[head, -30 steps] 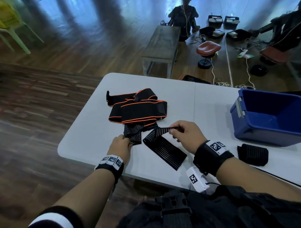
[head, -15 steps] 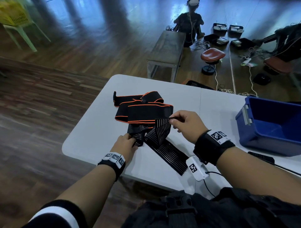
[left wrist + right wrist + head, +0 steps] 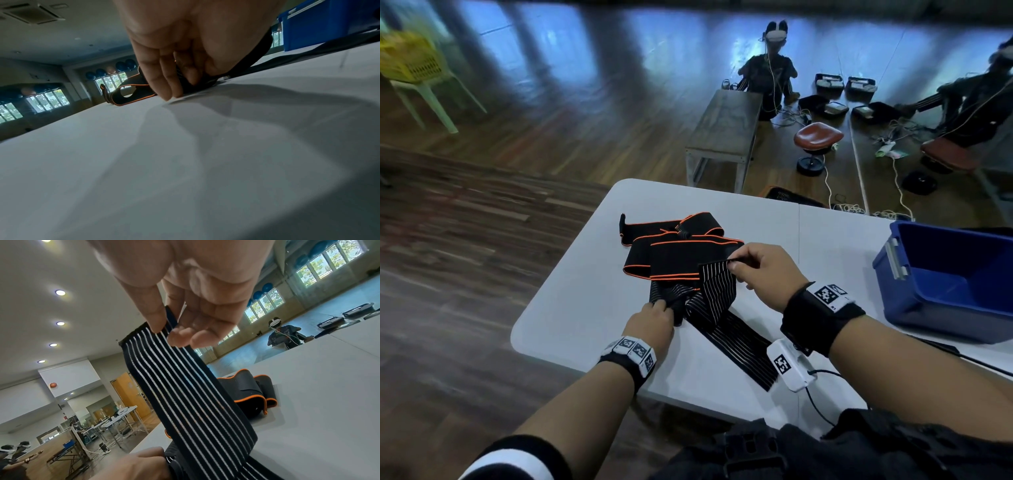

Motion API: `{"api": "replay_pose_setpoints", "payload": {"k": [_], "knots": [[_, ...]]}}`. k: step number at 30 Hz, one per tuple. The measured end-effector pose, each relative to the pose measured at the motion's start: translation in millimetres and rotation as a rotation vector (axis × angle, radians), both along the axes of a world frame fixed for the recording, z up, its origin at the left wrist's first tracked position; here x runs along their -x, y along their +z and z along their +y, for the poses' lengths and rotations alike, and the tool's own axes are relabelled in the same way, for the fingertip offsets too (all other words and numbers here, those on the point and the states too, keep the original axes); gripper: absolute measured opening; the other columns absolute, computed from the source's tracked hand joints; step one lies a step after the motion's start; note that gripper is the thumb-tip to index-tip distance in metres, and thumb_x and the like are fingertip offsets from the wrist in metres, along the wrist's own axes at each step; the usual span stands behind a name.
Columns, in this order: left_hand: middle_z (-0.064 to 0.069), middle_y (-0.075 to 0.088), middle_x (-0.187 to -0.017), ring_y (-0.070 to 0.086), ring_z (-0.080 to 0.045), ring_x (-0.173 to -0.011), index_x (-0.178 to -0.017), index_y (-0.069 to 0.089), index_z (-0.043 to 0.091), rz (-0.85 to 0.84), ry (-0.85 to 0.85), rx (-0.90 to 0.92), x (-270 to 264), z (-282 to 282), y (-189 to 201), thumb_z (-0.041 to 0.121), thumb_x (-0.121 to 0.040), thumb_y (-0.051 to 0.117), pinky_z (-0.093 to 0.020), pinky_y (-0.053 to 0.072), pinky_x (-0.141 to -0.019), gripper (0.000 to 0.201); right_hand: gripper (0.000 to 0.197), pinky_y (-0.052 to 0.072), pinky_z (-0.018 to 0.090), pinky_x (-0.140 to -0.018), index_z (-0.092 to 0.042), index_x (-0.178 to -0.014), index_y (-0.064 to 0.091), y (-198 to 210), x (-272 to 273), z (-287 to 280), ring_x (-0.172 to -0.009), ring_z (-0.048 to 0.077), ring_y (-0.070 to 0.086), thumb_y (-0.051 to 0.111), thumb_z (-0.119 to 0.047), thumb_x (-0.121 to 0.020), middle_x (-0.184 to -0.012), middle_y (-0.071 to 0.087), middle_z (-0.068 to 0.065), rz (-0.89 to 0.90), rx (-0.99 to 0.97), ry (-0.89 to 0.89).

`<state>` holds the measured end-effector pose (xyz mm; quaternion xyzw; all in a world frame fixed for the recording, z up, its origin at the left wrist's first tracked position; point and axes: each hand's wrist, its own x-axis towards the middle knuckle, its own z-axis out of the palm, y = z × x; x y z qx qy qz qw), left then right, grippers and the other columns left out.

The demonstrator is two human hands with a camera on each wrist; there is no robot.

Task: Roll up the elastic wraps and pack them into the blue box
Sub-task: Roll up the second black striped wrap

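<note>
Right hand (image 3: 763, 274) pinches the striped wrap (image 3: 717, 294) end, left hand (image 3: 652, 325) grips its bunched part; orange-edged wrap (image 3: 681, 253) waits unrolled, blue box (image 3: 948, 281) looks empty.

Blk wrap (image 3: 717, 294) w/ white stripes; blk wraps (image 3: 681, 251) orange-edged; blue box (image 3: 945, 284).

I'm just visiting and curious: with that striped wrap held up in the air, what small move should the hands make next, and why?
Probably lay the lifted end down and begin rolling. The right hand pinches the striped wrap's end in the air, the left hand grips a bunched part on the table, and the wrap is still unrolled.
</note>
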<state>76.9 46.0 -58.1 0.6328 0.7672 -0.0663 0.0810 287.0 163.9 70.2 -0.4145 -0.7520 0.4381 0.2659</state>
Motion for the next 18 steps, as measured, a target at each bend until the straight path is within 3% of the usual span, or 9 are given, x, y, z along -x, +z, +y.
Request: {"api": "replay_pose_setpoints", "payload": {"k": [2, 4, 5, 7, 9, 12, 15, 18], "knots": [[-0.004, 0.051, -0.120, 0.051, -0.024, -0.110, -0.117, 0.052, 0.016, -0.023, 0.026, -0.002, 1.0, -1.4, 1.2, 0.018, -0.095, 0.051, -0.034, 0.051, -0.083, 0.022, 0.010, 0.049, 0.026, -0.067, -0.022, -0.085, 0.072, 3.2, 1.4, 0.7, -0.066, 0.005, 0.060, 0.067, -0.014, -0.088, -0.070, 0.066, -0.011, -0.008, -0.014, 0.003], [-0.004, 0.054, -0.115, 0.051, -0.023, -0.103, -0.109, 0.049, 0.017, -0.089, 0.077, -0.066, 2.0, -2.2, 7.8, 0.015, -0.096, 0.049, -0.032, 0.048, -0.079, 0.013, 0.009, 0.048, 0.023, -0.065, -0.020, -0.086, 0.072, 6.3, 1.8, 1.7, -0.063, 0.002, 0.060, 0.067, -0.013, -0.089, -0.070, 0.066, -0.010, -0.005, -0.021, 0.005], [-0.005, 0.057, -0.109, 0.050, -0.023, -0.096, -0.101, 0.047, 0.018, -0.141, 0.103, -0.124, 3.3, -1.9, 14.8, 0.014, -0.097, 0.046, -0.031, 0.045, -0.076, 0.006, 0.009, 0.047, 0.022, -0.064, -0.019, -0.086, 0.072, 8.3, 1.7, 2.8, -0.063, 0.002, 0.060, 0.067, -0.012, -0.089, -0.071, 0.067, -0.009, 0.006, -0.016, 0.003], [-0.005, 0.058, -0.093, 0.047, -0.022, -0.083, -0.092, 0.043, 0.018, -0.255, 0.159, -0.253, 7.1, 0.5, 36.1, 0.014, -0.102, 0.041, -0.030, 0.036, -0.069, 0.011, 0.009, 0.047, 0.022, -0.063, -0.020, -0.086, 0.072, 13.8, 1.4, 6.0, -0.064, 0.004, 0.061, 0.067, -0.012, -0.089, -0.071, 0.067, -0.008, 0.021, -0.018, 0.002], [-0.003, 0.057, -0.085, 0.052, -0.024, -0.078, -0.096, 0.048, 0.016, -0.339, 0.205, -0.372, 11.0, 3.5, 66.7, 0.014, -0.103, 0.039, -0.030, 0.035, -0.067, 0.012, 0.009, 0.049, 0.026, -0.065, -0.020, -0.086, 0.072, 20.9, 3.3, 10.5, -0.063, 0.005, 0.059, 0.068, -0.013, -0.089, -0.071, 0.066, -0.006, 0.022, -0.044, 0.010], [0.000, 0.061, -0.086, 0.059, -0.023, -0.076, -0.112, 0.049, 0.021, -0.436, 0.187, -0.480, 15.4, 9.4, 114.3, 0.003, -0.096, 0.043, -0.032, 0.039, -0.065, 0.025, 0.015, 0.050, 0.031, -0.066, -0.027, -0.081, 0.070, 34.8, 11.4, 16.3, -0.060, 0.005, 0.057, 0.070, -0.015, -0.088, -0.074, 0.064, -0.005, 0.026, -0.112, 0.036], [-0.001, 0.062, -0.091, 0.058, -0.021, -0.080, -0.104, 0.060, 0.020, -0.468, 0.126, -0.581, 22.4, 18.8, 146.3, -0.006, -0.090, 0.041, -0.032, 0.043, -0.072, 0.035, 0.013, 0.048, 0.028, -0.070, -0.030, -0.083, 0.067, 51.6, 21.9, 21.3, -0.067, 0.011, 0.058, 0.069, -0.018, -0.089, -0.083, 0.060, -0.007, 0.024, -0.165, 0.060], [-0.002, 0.065, -0.099, 0.054, -0.013, -0.087, -0.096, 0.070, 0.012, -0.512, 0.129, -0.648, 26.8, 26.2, 166.4, -0.007, -0.088, 0.046, -0.019, 0.036, -0.078, 0.032, 0.006, 0.048, 0.030, -0.077, -0.024, -0.088, 0.066, 64.9, 29.3, 25.0, -0.078, 0.011, 0.061, 0.065, -0.019, -0.092, -0.083, 0.065, -0.010, 0.004, -0.231, 0.099]]}}
